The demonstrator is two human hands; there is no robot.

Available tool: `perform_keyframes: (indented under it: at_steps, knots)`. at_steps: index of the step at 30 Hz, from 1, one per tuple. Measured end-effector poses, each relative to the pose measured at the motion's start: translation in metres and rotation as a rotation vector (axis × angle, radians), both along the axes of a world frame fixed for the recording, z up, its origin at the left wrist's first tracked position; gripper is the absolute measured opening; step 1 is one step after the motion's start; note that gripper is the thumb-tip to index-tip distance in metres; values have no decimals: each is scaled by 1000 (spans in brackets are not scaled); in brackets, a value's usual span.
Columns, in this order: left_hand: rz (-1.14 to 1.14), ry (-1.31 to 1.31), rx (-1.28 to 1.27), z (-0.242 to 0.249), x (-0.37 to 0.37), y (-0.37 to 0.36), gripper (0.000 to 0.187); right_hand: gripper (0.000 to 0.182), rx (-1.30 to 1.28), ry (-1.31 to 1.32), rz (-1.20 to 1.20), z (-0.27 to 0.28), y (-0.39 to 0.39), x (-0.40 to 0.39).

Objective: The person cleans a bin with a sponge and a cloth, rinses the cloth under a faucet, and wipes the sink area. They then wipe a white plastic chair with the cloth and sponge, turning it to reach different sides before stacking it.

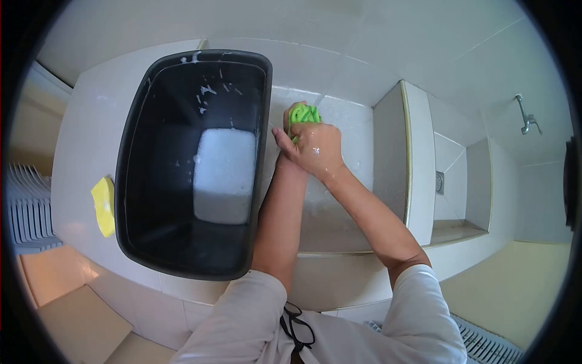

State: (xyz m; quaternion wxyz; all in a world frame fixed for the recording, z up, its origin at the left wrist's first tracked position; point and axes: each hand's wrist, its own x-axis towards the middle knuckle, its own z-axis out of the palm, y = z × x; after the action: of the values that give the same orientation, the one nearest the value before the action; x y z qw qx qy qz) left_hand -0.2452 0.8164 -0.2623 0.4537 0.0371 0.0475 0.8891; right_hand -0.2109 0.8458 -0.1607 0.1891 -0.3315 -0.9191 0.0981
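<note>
A bright green, ribbed cloth [305, 114] is bunched up between my two closed hands over the white tiled basin [345, 212]. My right hand [319, 148] is wrapped round it, knuckles up, with wet suds on the back of the hand. Partly hidden behind it, my left hand [287, 116] grips the same cloth from the left, the forearms nearly crossing at the wrists. Just left of my hands stands a large black plastic tub [154, 200] with foamy white water [225, 170] in its bottom and suds streaked on its walls.
A yellow sponge or cloth [104, 206] lies on the tiled ledge [85, 145] left of the tub. A tiled divider [418, 164] separates my basin from a second one with a drain [439, 182]. A metal tap [528, 118] is on the right wall.
</note>
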Motion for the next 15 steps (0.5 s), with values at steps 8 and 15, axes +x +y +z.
perform_keyframes:
  at_steps: [8,15]
  knots:
    - [-190,-109,-368,74,-27,-3,38,35,-624,219,-189,-20,105,-32]
    - [-384,-251,-296,57,-35,-11,46,25,-1633,710,108,32,86,-3]
